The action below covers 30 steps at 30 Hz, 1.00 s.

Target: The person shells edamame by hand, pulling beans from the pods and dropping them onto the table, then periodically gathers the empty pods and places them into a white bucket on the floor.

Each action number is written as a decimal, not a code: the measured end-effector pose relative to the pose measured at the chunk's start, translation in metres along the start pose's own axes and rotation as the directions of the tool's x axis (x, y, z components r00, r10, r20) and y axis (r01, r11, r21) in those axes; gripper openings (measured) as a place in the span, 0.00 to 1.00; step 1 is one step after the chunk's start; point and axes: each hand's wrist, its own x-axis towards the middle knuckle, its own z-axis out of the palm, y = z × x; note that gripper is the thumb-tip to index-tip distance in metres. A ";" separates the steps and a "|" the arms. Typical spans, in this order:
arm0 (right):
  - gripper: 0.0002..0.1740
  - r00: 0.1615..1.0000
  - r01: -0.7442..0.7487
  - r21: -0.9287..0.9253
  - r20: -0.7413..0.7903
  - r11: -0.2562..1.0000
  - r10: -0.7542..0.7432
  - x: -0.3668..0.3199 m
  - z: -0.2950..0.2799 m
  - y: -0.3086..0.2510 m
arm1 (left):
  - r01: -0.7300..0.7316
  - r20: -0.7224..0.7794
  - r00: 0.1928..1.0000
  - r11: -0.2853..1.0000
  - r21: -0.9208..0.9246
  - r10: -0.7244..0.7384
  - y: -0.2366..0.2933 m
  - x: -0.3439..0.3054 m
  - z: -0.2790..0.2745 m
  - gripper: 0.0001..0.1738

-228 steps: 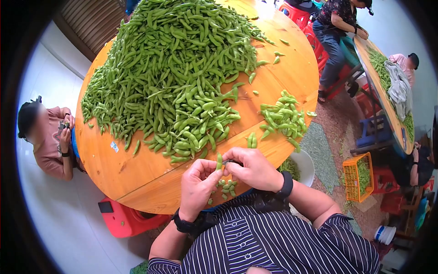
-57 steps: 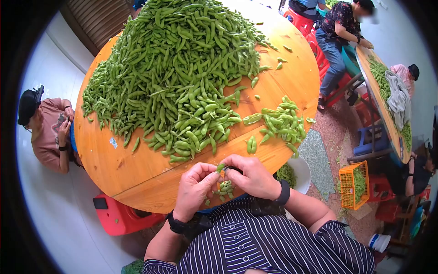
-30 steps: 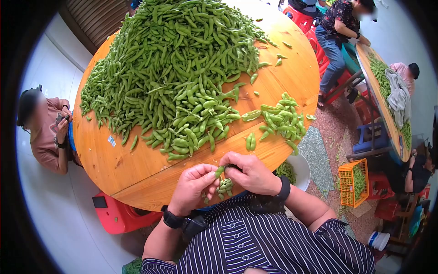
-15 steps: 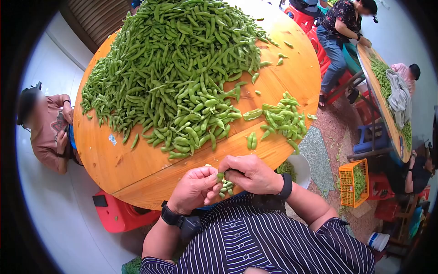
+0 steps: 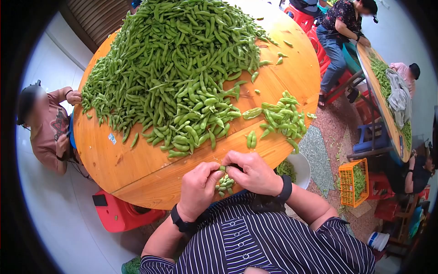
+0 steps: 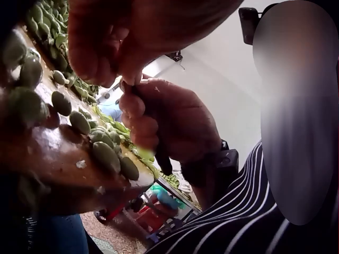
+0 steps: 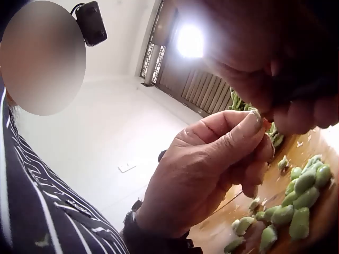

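In the head view my left hand (image 5: 196, 186) pinches a green edamame pod (image 5: 222, 168) between thumb and fingers. Close beside it my right hand (image 5: 255, 173) grips a dark tool (image 5: 236, 167), mostly hidden by the fingers; its kind I cannot tell. The fingertips of both hands meet at the pod. Below them, by the table's near edge, lies a small heap of shelled beans (image 5: 224, 183), seen larger in the right wrist view as plump green beans (image 7: 304, 182). In the left wrist view the dark tool (image 6: 163, 151) sticks out beneath the right hand.
A big mound of edamame pods (image 5: 173, 77) covers much of the round wooden table (image 5: 137, 173). A smaller pile of pods (image 5: 285, 118) lies at the right, above a pale basin (image 5: 305, 171). A red stool (image 5: 114, 214) stands left; another person (image 5: 48, 130) sits there.
Over the last second the left hand has turned and closed in on the right hand; less of the pod shows. An opened pod has joined the small right pile since the first frame. The person at left reaches to the mound.
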 end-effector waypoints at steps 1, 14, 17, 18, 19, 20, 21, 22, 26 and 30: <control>0.06 1.000 0.014 0.048 0.023 0.999 -0.015 0.000 0.000 0.003 | 0.093 0.027 0.995 0.991 -0.099 -0.091 0.000 0.000 -0.001 0.06; 0.07 0.993 0.007 0.170 0.117 0.985 -0.027 0.003 -0.002 0.007 | 0.415 0.157 0.909 0.808 -0.418 -0.385 -0.002 -0.004 0.004 0.09; 0.08 0.995 -0.024 0.219 0.099 0.976 0.003 0.004 0.003 0.013 | 0.504 0.229 0.860 0.693 -0.516 -0.456 -0.004 -0.002 0.002 0.11; 0.08 0.995 -0.022 0.218 0.099 0.976 0.001 0.005 0.002 0.010 | 0.503 0.227 0.861 0.694 -0.516 -0.455 -0.003 -0.001 0.002 0.11; 0.08 0.990 -0.109 0.203 0.113 0.973 0.087 0.005 0.000 0.006 | 0.507 0.221 0.855 0.663 -0.551 -0.469 -0.001 -0.001 0.003 0.11; 0.08 0.977 -0.196 0.188 0.124 0.963 0.174 0.005 -0.001 0.004 | 0.510 0.217 0.848 0.631 -0.585 -0.483 0.000 -0.002 0.004 0.10; 0.08 0.977 -0.194 0.187 0.120 0.963 0.174 0.005 -0.001 0.006 | 0.508 0.219 0.849 0.633 -0.584 -0.480 -0.002 -0.003 0.004 0.10; 0.07 0.977 -0.202 0.216 0.116 0.955 0.181 0.004 -0.001 0.010 | 0.474 0.208 0.869 0.639 -0.606 -0.448 -0.007 -0.006 0.003 0.09; 0.09 0.968 -0.232 0.272 0.159 0.934 0.194 0.003 -0.001 0.010 | 0.449 0.238 0.887 0.623 -0.641 -0.395 -0.012 -0.009 0.001 0.08; 0.08 0.916 -0.387 0.541 0.322 0.747 0.241 0.004 -0.004 0.012 | 0.592 0.438 0.795 0.379 -0.711 -0.420 -0.016 -0.005 -0.010 0.07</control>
